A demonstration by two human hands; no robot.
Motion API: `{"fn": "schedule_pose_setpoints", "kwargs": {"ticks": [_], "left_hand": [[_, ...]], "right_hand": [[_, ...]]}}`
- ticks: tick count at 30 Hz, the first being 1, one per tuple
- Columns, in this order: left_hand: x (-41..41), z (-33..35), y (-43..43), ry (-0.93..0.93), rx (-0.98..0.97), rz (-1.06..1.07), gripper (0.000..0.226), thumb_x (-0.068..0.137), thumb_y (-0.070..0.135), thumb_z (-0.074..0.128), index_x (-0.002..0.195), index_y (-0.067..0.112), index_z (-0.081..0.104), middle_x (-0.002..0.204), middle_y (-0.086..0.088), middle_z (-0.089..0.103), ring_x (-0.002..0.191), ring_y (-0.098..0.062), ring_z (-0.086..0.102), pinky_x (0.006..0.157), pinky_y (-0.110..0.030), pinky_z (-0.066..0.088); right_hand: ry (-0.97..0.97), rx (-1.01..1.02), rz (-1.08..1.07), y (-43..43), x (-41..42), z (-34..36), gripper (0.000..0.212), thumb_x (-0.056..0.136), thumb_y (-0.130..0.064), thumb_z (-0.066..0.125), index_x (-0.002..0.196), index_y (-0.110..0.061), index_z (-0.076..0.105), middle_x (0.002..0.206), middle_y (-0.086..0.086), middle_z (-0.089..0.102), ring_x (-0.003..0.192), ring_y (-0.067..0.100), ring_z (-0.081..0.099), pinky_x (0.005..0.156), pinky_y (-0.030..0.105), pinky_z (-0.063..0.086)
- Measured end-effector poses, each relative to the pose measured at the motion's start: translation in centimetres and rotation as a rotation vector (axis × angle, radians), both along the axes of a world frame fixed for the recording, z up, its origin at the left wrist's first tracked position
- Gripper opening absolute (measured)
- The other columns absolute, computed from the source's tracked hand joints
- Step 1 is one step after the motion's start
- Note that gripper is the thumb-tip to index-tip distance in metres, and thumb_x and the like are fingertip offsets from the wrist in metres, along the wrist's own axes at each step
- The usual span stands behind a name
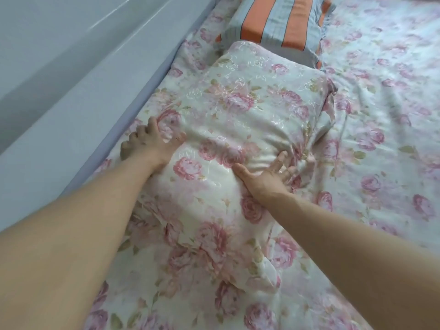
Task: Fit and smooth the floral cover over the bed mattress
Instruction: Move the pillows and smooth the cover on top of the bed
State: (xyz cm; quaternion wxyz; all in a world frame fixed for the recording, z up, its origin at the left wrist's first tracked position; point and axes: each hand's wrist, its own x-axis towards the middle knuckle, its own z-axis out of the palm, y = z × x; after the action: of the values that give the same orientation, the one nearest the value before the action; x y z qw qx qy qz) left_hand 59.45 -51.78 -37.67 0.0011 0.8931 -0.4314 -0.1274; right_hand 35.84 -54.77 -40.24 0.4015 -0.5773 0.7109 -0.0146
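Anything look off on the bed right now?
Yes. The floral cover is bunched into creases just right of the floral pillow instead of lying flat. The floral pillow also overlaps the near end of the striped pillow. No spill or damage shows.

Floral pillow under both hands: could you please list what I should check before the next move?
1. Left hand grips the floral pillow at its left edge: ok.
2. Right hand pressing flat on the pillow's right side: ok.
3. Floral cover smooth to the right of the pillow: not ok, creased.
4. Striped pillow clear of the floral pillow: not ok, they meet.
5. Cover tucked along its left edge: cannot tell.
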Motion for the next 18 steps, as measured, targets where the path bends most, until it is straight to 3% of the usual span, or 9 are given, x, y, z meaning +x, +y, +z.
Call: {"fn": "schedule_pose_setpoints", "kwargs": {"ticks": [4,7,12,14,16,17,18], "left_hand": [[0.4,0.6,0.0,0.043,0.029,0.089,0.116,0.068,0.092,0.028,0.149,0.009,0.019,0.151,-0.018,0.034,0.134,-0.039,0.039,0.102,-0.048,0.036],[0.2,1.5,0.4,0.087,0.028,0.139,0.119,0.065,0.095,0.028,0.150,0.012,0.024,0.152,-0.015,0.035,0.134,-0.038,0.040,0.102,-0.045,0.037],[0.3,2.0,2.3,0.143,0.079,0.113,0.128,0.049,0.101,-0.009,0.148,0.031,0.033,0.154,-0.012,0.034,0.136,-0.039,0.037,0.110,-0.052,0.029],[-0.2,2.1,3.3,0.283,0.136,0.185,0.136,0.042,0.104,-0.005,0.138,0.024,0.048,0.139,-0.018,0.051,0.120,-0.041,0.052,0.101,-0.050,0.042],[-1.1,2.4,4.2,0.448,0.157,0.261,0.127,0.044,0.104,0.009,0.117,0.013,0.059,0.106,-0.021,0.064,0.088,-0.037,0.065,0.075,-0.039,0.054],[-1.5,2.4,4.4,0.532,0.140,0.298,0.123,0.044,0.104,0.015,0.114,0.013,0.060,0.106,-0.020,0.065,0.088,-0.035,0.064,0.074,-0.037,0.053],[-2.0,2.3,4.4,0.616,0.088,0.331,0.125,0.043,0.105,0.021,0.120,0.015,0.060,0.117,-0.018,0.063,0.099,-0.035,0.063,0.082,-0.039,0.051]], "right_hand": [[-0.015,0.006,-0.016,0.2,0.1,-0.1,0.124,0.071,-0.081,0.050,0.140,-0.027,-0.037,0.152,0.015,-0.033,0.140,0.051,0.003,0.109,0.064,0.013],[-0.044,0.027,-0.011,0.2,-0.3,-0.2,0.127,0.068,-0.081,0.053,0.139,-0.029,-0.039,0.152,0.014,-0.034,0.138,0.054,0.014,0.110,0.062,0.020],[-0.165,0.049,-0.181,0.7,-3.2,1.1,0.126,0.064,-0.085,0.053,0.144,-0.033,-0.029,0.159,0.013,-0.014,0.141,0.048,0.014,0.114,0.055,0.018],[-0.224,0.058,-0.292,1.0,-5.4,1.0,0.118,0.071,-0.083,0.046,0.149,-0.025,-0.021,0.160,0.013,0.000,0.142,0.044,0.014,0.116,0.051,0.016],[-0.266,0.090,-0.362,1.0,-7.1,0.7,0.128,0.061,-0.092,0.044,0.153,-0.018,-0.007,0.159,0.012,0.013,0.141,0.042,0.022,0.116,0.050,0.019],[-0.272,0.113,-0.383,1.2,-7.5,0.7,0.140,0.047,-0.098,0.043,0.153,-0.015,0.003,0.157,0.012,0.020,0.140,0.041,0.026,0.115,0.050,0.022],[-0.282,0.136,-0.397,1.3,-7.8,0.8,0.150,0.034,-0.100,0.045,0.152,-0.013,0.013,0.155,0.012,0.026,0.138,0.040,0.031,0.114,0.051,0.025]]}}
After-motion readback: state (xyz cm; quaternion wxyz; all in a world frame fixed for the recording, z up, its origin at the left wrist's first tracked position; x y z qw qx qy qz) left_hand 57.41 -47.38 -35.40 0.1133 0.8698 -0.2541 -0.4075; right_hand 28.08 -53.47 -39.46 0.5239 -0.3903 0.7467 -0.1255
